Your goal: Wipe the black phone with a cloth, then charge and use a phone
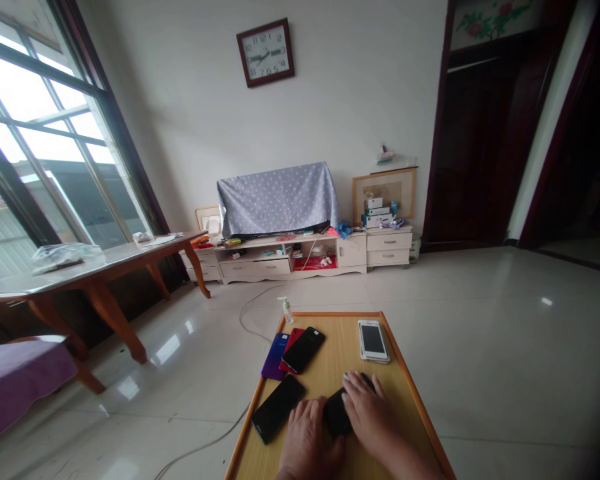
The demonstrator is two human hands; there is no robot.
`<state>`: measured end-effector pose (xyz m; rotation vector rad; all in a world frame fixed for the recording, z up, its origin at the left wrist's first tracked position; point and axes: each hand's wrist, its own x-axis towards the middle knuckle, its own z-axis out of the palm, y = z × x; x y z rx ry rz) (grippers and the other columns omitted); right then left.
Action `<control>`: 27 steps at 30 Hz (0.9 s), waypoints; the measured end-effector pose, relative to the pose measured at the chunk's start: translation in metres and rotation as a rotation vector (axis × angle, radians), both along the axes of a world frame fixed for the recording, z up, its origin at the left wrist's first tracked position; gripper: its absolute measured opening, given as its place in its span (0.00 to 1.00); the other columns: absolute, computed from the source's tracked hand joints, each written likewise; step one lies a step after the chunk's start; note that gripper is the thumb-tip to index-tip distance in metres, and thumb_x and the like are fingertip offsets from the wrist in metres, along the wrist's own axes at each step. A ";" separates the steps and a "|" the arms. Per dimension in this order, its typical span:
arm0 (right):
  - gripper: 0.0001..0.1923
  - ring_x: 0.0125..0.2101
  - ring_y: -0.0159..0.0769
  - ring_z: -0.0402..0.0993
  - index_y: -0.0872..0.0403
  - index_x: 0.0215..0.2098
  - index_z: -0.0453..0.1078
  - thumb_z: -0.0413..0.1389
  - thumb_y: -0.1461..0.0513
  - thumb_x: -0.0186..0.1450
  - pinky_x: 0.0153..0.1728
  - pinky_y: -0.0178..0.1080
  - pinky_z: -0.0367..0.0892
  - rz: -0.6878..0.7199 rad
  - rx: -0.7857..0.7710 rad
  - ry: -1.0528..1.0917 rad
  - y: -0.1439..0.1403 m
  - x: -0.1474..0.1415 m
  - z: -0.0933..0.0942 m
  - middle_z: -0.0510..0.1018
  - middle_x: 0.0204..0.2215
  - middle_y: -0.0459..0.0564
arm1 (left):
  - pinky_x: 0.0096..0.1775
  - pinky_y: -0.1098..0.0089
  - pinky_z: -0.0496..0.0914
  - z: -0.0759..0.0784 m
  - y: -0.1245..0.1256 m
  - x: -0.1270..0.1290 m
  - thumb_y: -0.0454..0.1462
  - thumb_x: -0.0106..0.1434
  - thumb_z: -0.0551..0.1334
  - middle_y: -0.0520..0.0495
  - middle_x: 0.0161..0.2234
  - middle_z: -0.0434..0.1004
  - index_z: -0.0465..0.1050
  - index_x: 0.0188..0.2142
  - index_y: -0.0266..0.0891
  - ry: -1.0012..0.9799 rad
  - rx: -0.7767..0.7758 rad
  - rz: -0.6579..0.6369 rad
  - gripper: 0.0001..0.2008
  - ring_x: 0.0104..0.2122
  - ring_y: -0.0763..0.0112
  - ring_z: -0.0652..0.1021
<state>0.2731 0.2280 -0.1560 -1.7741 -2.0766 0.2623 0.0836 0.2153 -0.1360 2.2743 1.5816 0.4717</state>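
Note:
A black phone [336, 415] lies slanted on the small wooden table, partly covered by both hands. My left hand [306, 432] is at its lower left, with thumb and fingers closed about the near end. Across its upper part lies my right hand [369, 408], fingers apart and laid over the phone. Whether anything small sits under those fingertips is hidden. Another dark phone [279, 408] rests just left of my left hand. Farther up, a black phone [304, 350] overlaps a red phone [291, 339] and a blue-purple phone [276, 357]. A white phone [373, 340] lies at the far right, apparently on another.
A pump bottle [285, 310] stands at the table's [337, 322] far left corner. A cable [205, 445] runs over the tiled floor. Left is a long table [115, 257]; by the wall stands a low white cabinet [353, 253] with a cloth-covered screen [280, 200].

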 end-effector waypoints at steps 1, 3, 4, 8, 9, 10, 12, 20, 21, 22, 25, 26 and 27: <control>0.27 0.68 0.50 0.58 0.57 0.66 0.65 0.41 0.55 0.75 0.69 0.62 0.43 -0.064 0.011 -0.021 0.002 0.008 -0.002 0.67 0.66 0.59 | 0.59 0.59 0.61 -0.001 0.000 -0.001 0.46 0.53 0.64 0.43 0.55 0.75 0.68 0.59 0.42 0.010 -0.007 0.004 0.33 0.56 0.55 0.71; 0.27 0.68 0.52 0.58 0.60 0.66 0.66 0.42 0.56 0.74 0.69 0.61 0.46 -0.137 0.038 -0.048 0.002 0.019 -0.007 0.67 0.66 0.62 | 0.60 0.59 0.60 -0.002 0.001 -0.001 0.46 0.53 0.64 0.42 0.56 0.75 0.68 0.59 0.42 0.018 -0.011 0.006 0.33 0.56 0.55 0.71; 0.27 0.68 0.52 0.58 0.61 0.65 0.66 0.43 0.56 0.74 0.69 0.59 0.48 -0.143 0.049 -0.053 -0.001 0.019 -0.010 0.66 0.66 0.63 | 0.60 0.59 0.60 -0.001 0.001 -0.001 0.46 0.53 0.64 0.42 0.56 0.75 0.68 0.59 0.42 0.018 -0.013 0.005 0.33 0.56 0.54 0.71; 0.25 0.67 0.53 0.61 0.58 0.64 0.69 0.48 0.59 0.71 0.67 0.54 0.57 0.024 0.033 -0.033 -0.027 -0.004 -0.018 0.64 0.67 0.60 | 0.59 0.59 0.61 0.003 0.000 0.000 0.45 0.54 0.63 0.42 0.54 0.76 0.69 0.57 0.43 0.027 -0.025 0.003 0.31 0.55 0.54 0.71; 0.25 0.66 0.52 0.62 0.57 0.64 0.69 0.49 0.60 0.71 0.67 0.53 0.58 0.092 0.014 -0.027 -0.033 -0.010 -0.017 0.64 0.66 0.59 | 0.59 0.59 0.61 0.004 -0.001 0.000 0.44 0.54 0.62 0.43 0.54 0.76 0.70 0.57 0.43 0.027 -0.028 0.000 0.30 0.55 0.54 0.71; 0.25 0.66 0.52 0.63 0.57 0.64 0.68 0.50 0.61 0.70 0.67 0.53 0.58 0.150 -0.003 -0.022 -0.037 -0.013 -0.016 0.65 0.66 0.58 | 0.59 0.60 0.61 0.004 -0.001 0.000 0.45 0.54 0.62 0.43 0.53 0.77 0.70 0.57 0.43 0.026 -0.029 -0.002 0.29 0.55 0.54 0.71; 0.25 0.65 0.51 0.63 0.57 0.65 0.68 0.49 0.61 0.71 0.67 0.54 0.58 0.184 -0.012 -0.022 -0.041 -0.008 -0.013 0.66 0.66 0.58 | 0.59 0.60 0.61 0.004 -0.002 0.000 0.45 0.55 0.62 0.43 0.53 0.77 0.70 0.57 0.43 0.020 -0.023 -0.003 0.29 0.55 0.55 0.71; 0.25 0.66 0.50 0.62 0.56 0.64 0.69 0.46 0.62 0.71 0.66 0.53 0.60 -0.034 0.042 -0.121 -0.042 0.019 -0.011 0.65 0.66 0.58 | 0.60 0.61 0.59 0.003 -0.005 0.000 0.45 0.54 0.64 0.43 0.56 0.75 0.69 0.58 0.42 0.037 -0.003 0.016 0.31 0.57 0.55 0.70; 0.26 0.66 0.50 0.62 0.56 0.64 0.69 0.47 0.63 0.70 0.66 0.52 0.61 0.026 0.022 -0.129 -0.046 0.012 -0.012 0.65 0.66 0.57 | 0.60 0.61 0.60 0.003 -0.005 0.000 0.45 0.54 0.63 0.43 0.55 0.75 0.70 0.58 0.42 0.036 0.000 0.017 0.31 0.56 0.55 0.71; 0.26 0.66 0.50 0.62 0.56 0.64 0.69 0.48 0.64 0.69 0.66 0.51 0.61 0.096 0.001 -0.128 -0.051 0.005 -0.011 0.65 0.66 0.58 | 0.59 0.61 0.60 0.003 -0.006 0.001 0.45 0.54 0.63 0.43 0.54 0.76 0.70 0.57 0.42 0.031 0.005 0.018 0.30 0.56 0.55 0.71; 0.27 0.65 0.50 0.64 0.56 0.65 0.68 0.48 0.65 0.68 0.66 0.52 0.61 0.244 -0.037 -0.089 -0.057 -0.006 -0.006 0.66 0.65 0.57 | 0.57 0.61 0.61 0.004 -0.006 0.001 0.45 0.56 0.61 0.43 0.52 0.77 0.71 0.56 0.42 0.015 0.016 0.013 0.27 0.54 0.55 0.72; 0.27 0.65 0.50 0.64 0.55 0.65 0.68 0.48 0.65 0.68 0.66 0.54 0.60 0.242 -0.031 -0.072 -0.056 -0.003 -0.004 0.67 0.65 0.56 | 0.58 0.61 0.61 0.004 -0.006 0.001 0.45 0.56 0.61 0.43 0.52 0.77 0.71 0.56 0.42 0.016 0.017 0.012 0.28 0.54 0.55 0.72; 0.26 0.65 0.50 0.64 0.55 0.64 0.68 0.48 0.64 0.69 0.67 0.55 0.59 0.210 -0.015 -0.059 -0.054 0.002 -0.002 0.67 0.65 0.56 | 0.58 0.61 0.61 0.003 -0.006 0.001 0.45 0.56 0.62 0.43 0.53 0.77 0.71 0.56 0.42 0.020 0.017 0.012 0.28 0.55 0.55 0.72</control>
